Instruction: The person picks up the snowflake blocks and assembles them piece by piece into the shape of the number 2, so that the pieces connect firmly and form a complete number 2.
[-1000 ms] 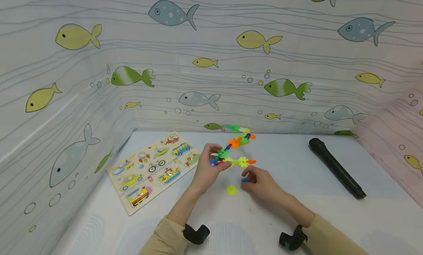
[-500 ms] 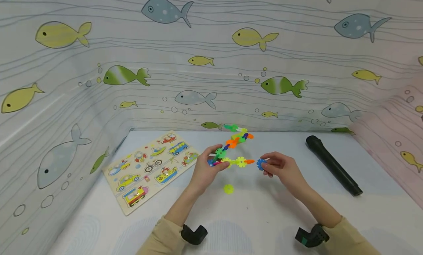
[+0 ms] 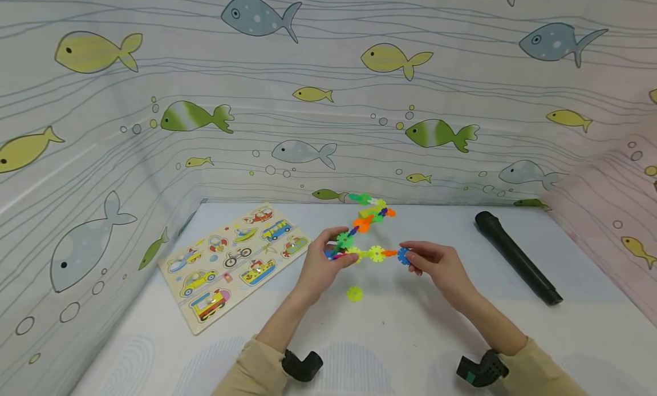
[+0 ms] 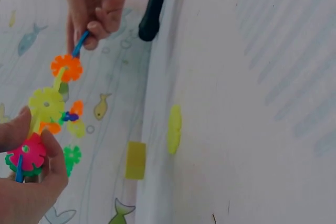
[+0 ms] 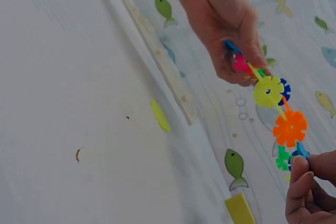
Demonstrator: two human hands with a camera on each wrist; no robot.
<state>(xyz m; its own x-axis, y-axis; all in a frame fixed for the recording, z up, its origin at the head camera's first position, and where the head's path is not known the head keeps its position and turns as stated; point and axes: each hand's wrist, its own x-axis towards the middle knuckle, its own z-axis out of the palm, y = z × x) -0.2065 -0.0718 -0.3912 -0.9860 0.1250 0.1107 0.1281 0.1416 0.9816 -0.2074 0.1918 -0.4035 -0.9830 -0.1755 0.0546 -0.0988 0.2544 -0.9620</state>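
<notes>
A chain of interlocking notched plastic discs [image 3: 377,254], in yellow, orange, green, pink and purple, bends across the space over the table. My left hand [image 3: 319,267] grips it near a pink disc [image 4: 26,153], thumb on one side and fingers on the other. Between thumb and fingers, my right hand [image 3: 436,263] pinches a blue disc [image 3: 403,256]. That blue disc meets the edge of the orange disc [image 4: 66,68] at the chain's near end. The far arm of the chain rises toward the back, ending in a green disc [image 3: 363,198].
On the table lies a loose yellow disc [image 3: 355,294], below the chain. A wooden puzzle board [image 3: 238,287] with vehicle pictures is at left; a black microphone-shaped stick [image 3: 518,258] lies at right. A yellow block [image 4: 135,160] stands toward the back, before the fish-patterned wall.
My right hand has lifted the blue disc from near the table, moved it right and up, then brought it left against the orange disc. My left hand keeps its grip on the chain.
</notes>
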